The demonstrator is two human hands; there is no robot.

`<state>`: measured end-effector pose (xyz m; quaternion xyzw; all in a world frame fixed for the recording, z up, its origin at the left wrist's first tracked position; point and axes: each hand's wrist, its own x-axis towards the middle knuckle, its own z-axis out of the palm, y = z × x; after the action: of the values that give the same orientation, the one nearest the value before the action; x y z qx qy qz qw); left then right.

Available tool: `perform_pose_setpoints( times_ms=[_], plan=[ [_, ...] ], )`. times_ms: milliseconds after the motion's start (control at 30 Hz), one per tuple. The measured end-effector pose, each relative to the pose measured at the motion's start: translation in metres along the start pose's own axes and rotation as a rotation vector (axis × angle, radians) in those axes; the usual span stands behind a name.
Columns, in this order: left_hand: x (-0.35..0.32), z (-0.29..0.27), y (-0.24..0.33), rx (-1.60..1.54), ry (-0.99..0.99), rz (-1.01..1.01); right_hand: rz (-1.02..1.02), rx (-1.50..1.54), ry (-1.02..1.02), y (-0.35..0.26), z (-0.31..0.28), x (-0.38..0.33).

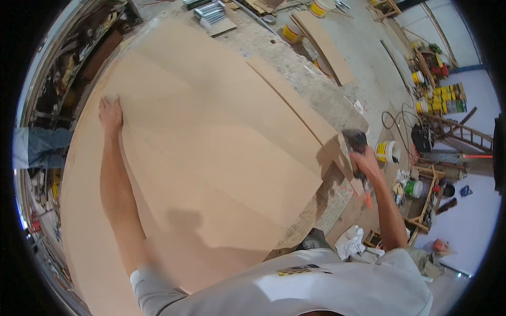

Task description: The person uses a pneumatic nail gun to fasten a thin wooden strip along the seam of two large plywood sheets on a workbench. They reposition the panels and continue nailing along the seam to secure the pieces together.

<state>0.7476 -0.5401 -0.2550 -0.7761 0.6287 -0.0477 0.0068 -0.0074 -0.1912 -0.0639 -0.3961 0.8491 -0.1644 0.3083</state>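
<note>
A large tan sheet of board [211, 131] spreads across the work surface in front of me. My left hand [110, 113] lies with its fingers extended on the sheet's far-left part, and that arm reaches over the board. A narrow strip of the same board [300, 102] runs along the right side, with a dark straight gap between it and the sheet. At the strip's near right end, my right hand [367, 162] is wrapped round a dark handheld power tool [356, 139]. An orange end hangs below its handle. The tool's exact kind does not show.
A rough grey slab [329, 208] shows under the board's right edge. More tan board pieces [327, 50] lean by yellow buckets [292, 32] at the far right. A white bucket [387, 151], a dark cable [392, 121] and a wooden frame [426, 203] lie on the right.
</note>
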Motion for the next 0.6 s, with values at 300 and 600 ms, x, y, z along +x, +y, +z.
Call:
perform_pose_setpoints(
  times_ms=[300, 600],
  plan=[
    [-0.395, -0.080, 0.208, -0.478, -0.147, 0.241, -0.188, -0.434, 0.221, 0.138, 0.014, 0.142],
    [-0.669, -0.158, 0.289, -0.575, -0.449, 0.394, -0.433, -0.522, 0.106, 0.153, 0.032, 0.165]
  ],
)
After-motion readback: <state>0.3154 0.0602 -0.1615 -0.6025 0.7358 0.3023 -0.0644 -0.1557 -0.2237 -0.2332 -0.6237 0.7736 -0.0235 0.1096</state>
